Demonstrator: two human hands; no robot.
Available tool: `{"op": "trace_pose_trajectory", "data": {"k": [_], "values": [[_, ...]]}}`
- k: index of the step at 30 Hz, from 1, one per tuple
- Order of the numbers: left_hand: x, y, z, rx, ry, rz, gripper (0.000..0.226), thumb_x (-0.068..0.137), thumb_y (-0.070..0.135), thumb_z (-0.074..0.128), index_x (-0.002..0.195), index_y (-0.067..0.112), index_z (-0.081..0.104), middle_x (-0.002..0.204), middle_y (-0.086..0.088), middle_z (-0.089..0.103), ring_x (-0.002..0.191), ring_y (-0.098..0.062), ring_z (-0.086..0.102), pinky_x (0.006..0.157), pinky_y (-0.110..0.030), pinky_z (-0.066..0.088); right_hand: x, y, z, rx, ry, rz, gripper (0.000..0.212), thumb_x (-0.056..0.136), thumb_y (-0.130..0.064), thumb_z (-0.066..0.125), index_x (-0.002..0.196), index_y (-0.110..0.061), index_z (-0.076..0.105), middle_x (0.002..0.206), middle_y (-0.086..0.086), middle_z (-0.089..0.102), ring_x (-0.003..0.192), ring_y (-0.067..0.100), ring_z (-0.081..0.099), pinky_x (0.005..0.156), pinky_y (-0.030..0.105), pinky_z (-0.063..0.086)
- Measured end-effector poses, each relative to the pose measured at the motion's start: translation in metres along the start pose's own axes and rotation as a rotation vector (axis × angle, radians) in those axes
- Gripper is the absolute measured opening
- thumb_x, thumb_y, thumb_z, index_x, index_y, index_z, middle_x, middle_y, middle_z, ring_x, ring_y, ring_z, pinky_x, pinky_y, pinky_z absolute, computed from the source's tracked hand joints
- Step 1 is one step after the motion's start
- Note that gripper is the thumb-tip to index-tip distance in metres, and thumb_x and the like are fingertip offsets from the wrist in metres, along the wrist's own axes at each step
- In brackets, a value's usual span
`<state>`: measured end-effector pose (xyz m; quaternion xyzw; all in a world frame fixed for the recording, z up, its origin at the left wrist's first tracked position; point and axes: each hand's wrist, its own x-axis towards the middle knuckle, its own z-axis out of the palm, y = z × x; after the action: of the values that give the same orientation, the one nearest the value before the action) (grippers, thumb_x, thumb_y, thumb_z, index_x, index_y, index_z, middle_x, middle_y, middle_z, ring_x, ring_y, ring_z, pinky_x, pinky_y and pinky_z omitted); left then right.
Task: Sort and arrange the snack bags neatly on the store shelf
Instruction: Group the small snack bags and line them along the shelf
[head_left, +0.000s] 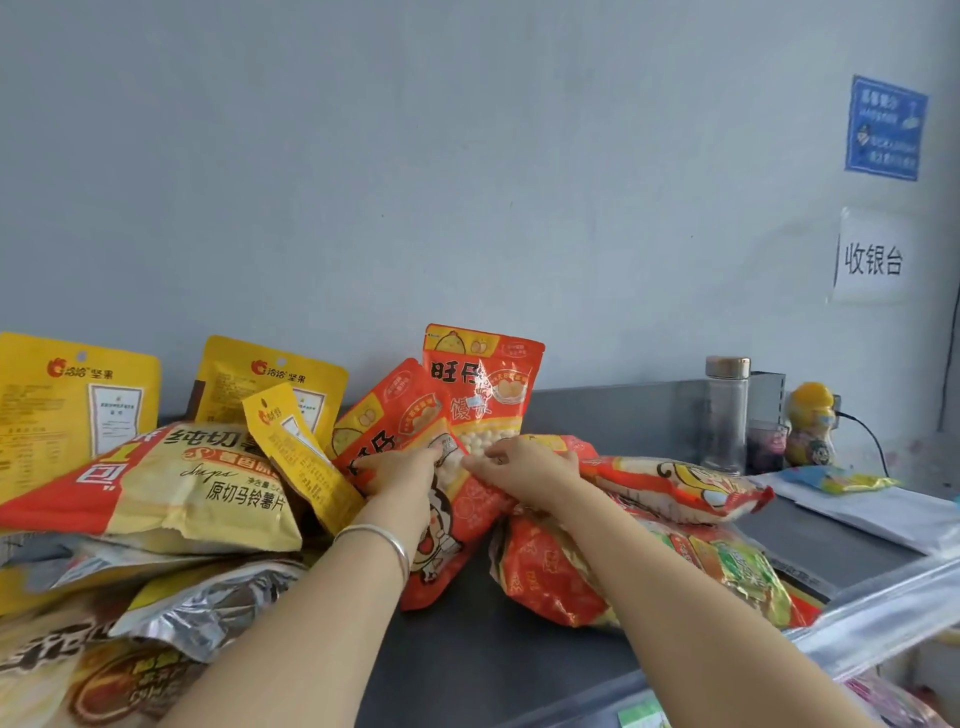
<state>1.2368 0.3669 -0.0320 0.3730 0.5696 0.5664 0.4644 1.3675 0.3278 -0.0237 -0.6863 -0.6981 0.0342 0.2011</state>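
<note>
Snack bags crowd the long grey shelf (519, 649) I am looking down on, which runs along a pale blue-grey wall (467, 182). Biggest among them is the puffed yellow-and-red potato chip bag (156, 483), lying on its side at the left over a crumpled silver foil bag (208, 608) and a brown-and-gold bag (78, 675) at the near left corner. At the right a red-and-green patterned bag (727, 571) lies flat, with a long orange-red bag (675, 486) resting across it.

A flat yellow nut pouch (67, 395) and a second yellow nut pouch (280, 379) stand against the wall behind the chip bag. In the middle, an upright orange-red pouch (483, 384) stands at the wall. Just in front of it is a tilted orange-red pouch (410, 410) with a clear window of white balls, leaning left with its foot on the shelf.

I see both hands on that tilted pouch. The left hand (400, 475) has its fingers curled round the left edge, and the right hand (524, 465) has its fingers bent onto the right side, gripping it. A narrow yellow pouch (296, 457) leans between the chip bag and the left hand. At the far right stand a clear bottle with a metal cap (726, 415) and a yellow toy figure (810, 431). A thin silver bracelet (384, 540) circles the left wrist.
</note>
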Motion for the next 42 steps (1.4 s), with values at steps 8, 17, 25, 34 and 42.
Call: {"op": "trace_pose_trajectory", "data": {"k": [8,17,25,34,42], "values": [[0.007,-0.008,0.000,-0.113,-0.035,0.013,0.072,0.080,0.023,0.072,0.138,0.001,0.037,0.133,-0.020,0.052,0.118,-0.038,0.053,0.073,-0.036,0.052,-0.011,-0.004,-0.009,0.448,-0.181,-0.112,0.063,0.087,-0.035,0.067,0.140,-0.010,0.044,0.137,0.004,0.050,0.120,0.020,0.050,0.092,0.025,0.039],[-0.023,0.019,-0.002,-0.140,0.095,0.281,0.100,0.078,0.035,0.075,0.151,0.022,0.008,0.150,-0.013,0.017,0.131,-0.034,0.038,0.102,-0.046,0.038,-0.007,0.001,-0.011,0.932,0.050,-0.155,0.058,0.087,-0.020,0.069,0.138,-0.025,0.042,0.114,0.013,0.063,0.099,0.026,0.066,0.094,0.046,0.052],[-0.003,0.024,-0.019,-0.048,0.059,0.437,0.067,0.075,0.032,0.078,0.126,0.014,0.039,0.126,-0.006,0.054,0.115,-0.029,0.053,0.099,-0.048,0.041,0.007,-0.023,-0.005,0.659,0.009,-0.183,0.050,0.094,-0.025,0.057,0.138,-0.020,0.036,0.123,0.007,0.059,0.104,0.026,0.061,0.086,0.037,0.053],[0.012,-0.007,0.012,0.180,0.021,0.315,0.037,0.088,0.010,0.058,0.115,0.015,0.033,0.121,-0.015,0.051,0.101,-0.030,0.055,0.082,-0.040,0.047,0.030,-0.008,-0.014,0.254,0.216,0.047,0.010,0.086,-0.002,0.045,0.079,-0.005,0.051,0.084,0.009,0.055,0.059,0.016,0.045,0.047,0.026,0.035],[0.015,-0.001,0.013,-0.036,-0.011,0.300,0.057,0.080,0.038,0.072,0.116,0.016,0.033,0.118,-0.011,0.055,0.101,-0.027,0.060,0.081,-0.037,0.049,0.079,0.005,-0.006,0.708,0.157,0.234,0.092,0.072,-0.051,0.070,0.143,-0.011,0.027,0.136,0.013,0.048,0.120,0.033,0.052,0.098,0.046,0.048]]}}
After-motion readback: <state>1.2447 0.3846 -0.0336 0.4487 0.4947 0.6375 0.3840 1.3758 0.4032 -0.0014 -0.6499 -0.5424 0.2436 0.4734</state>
